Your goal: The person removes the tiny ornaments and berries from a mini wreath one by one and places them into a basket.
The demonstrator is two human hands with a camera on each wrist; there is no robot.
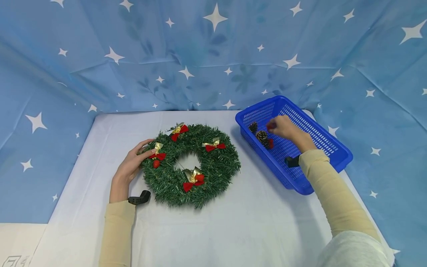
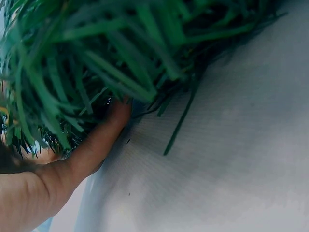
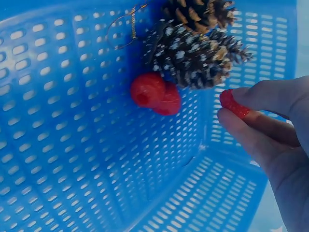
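A green wreath (image 1: 220, 159) with several red-and-gold bows lies on the white table, and red berries (image 1: 156, 163) sit by two of the bows. My left hand (image 1: 131, 163) holds the wreath's left edge beside a bow (image 1: 157, 152); in the left wrist view one finger (image 2: 99, 145) reaches beneath the green needles (image 2: 111, 58), and its tip is hidden. Over the blue basket (image 1: 293, 178), my right hand (image 1: 287, 129) pinches a glittery red berry (image 3: 235, 104) between thumb and fingertips. Below it in the basket are pine cones (image 3: 188, 55) and two smooth red berries (image 3: 148, 90).
The basket stands at a slant on the right of the table, with raised slotted walls. A thin looped cord (image 3: 133, 24) shows near the pine cones. Blue cloth with white stars (image 1: 200, 55) hangs behind and at both sides of the table (image 1: 217, 237).
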